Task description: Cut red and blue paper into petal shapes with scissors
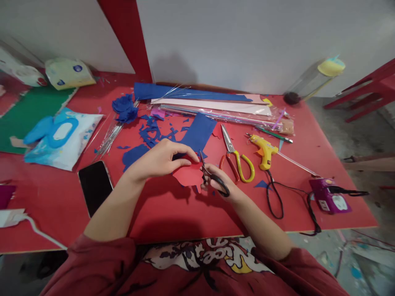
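Observation:
My left hand (170, 158) pinches a piece of red craft sheet (189, 174) with a wavy, petal-like edge, above the table. My right hand (220, 179) grips small black-handled scissors (220, 185), their blades at the right edge of the red piece. Beneath and behind lie a blue sheet strip (200, 129) and many blue scraps (151, 131). Right of these rests a larger pair of scissors (230, 148) with one red and one yellow handle, blades apart. A finished-looking blue flower (125, 108) sits at the upper left on thin wire stems (109, 139).
A yellow glue gun (263, 150) is wired to a purple power box (330, 195) on the right. On the left are a phone (95, 187) and a wet-wipe pack (61, 137). Rolled blue sheet (191, 92) and plastic-wrapped sticks (222, 117) lie along the wall.

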### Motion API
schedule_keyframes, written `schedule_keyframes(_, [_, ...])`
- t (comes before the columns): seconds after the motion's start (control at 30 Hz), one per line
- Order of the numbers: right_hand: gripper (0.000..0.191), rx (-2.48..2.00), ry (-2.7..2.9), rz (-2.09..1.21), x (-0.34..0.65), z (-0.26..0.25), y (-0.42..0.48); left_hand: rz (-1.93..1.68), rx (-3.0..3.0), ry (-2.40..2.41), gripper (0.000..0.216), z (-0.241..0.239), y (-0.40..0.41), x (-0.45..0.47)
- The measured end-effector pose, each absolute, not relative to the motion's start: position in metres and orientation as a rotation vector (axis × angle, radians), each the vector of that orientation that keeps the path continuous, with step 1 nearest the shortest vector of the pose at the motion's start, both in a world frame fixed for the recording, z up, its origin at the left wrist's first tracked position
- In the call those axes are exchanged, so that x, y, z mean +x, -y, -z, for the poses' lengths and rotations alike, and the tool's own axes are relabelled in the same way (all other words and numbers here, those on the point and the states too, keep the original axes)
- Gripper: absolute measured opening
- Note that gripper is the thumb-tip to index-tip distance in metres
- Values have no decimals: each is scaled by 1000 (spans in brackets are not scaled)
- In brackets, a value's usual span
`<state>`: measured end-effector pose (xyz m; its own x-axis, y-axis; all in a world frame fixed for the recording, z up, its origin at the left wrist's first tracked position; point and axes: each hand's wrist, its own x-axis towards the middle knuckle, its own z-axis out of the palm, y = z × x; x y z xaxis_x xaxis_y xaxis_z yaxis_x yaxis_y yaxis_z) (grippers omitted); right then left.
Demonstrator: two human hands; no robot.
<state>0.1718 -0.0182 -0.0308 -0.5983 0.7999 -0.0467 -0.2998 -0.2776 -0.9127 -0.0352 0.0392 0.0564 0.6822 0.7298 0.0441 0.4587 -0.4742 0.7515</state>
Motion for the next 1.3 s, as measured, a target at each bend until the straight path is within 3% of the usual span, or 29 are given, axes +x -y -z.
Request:
schedule_keyframes(0.97, [53,-885,1097,-1754,173,37,32,-648,2014,-970,17,-36,-35,-10])
schedule_keyframes(1.3, [45,-865,1054,-1773,173,35,30,-626,2003,-996,18,-34,-35,-10])
